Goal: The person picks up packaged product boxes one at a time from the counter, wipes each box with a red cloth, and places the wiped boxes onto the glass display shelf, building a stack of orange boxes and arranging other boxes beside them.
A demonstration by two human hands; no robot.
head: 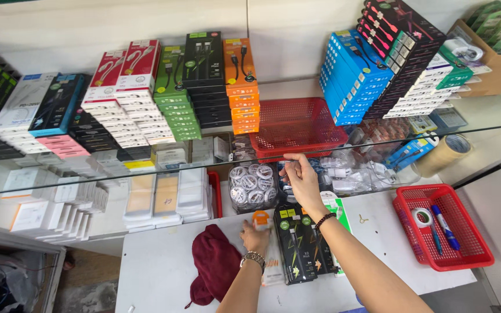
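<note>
My left hand (255, 237), with a metal watch on the wrist, rests on the white counter (163, 272) and grips a small orange and white packet (261, 220). My right hand (301, 179), with a dark bead bracelet, is raised to the front edge of the glass shelf (494, 124); its fingertips are pinched together by a red mesh basket (297, 127), and whether they hold anything I cannot tell. Black and green boxed cables (297, 243) lie flat on the counter between my forearms. A dark red cloth (215, 264) lies left of my left wrist.
Stacks of boxed cables in white, green, black, orange (242, 87) and blue (352, 75) stand on the glass shelf. A clear bag of coiled cables (250, 185) sits under it. A second red basket (442, 232) holds tape and a marker. A tape roll (445, 153) lies at right.
</note>
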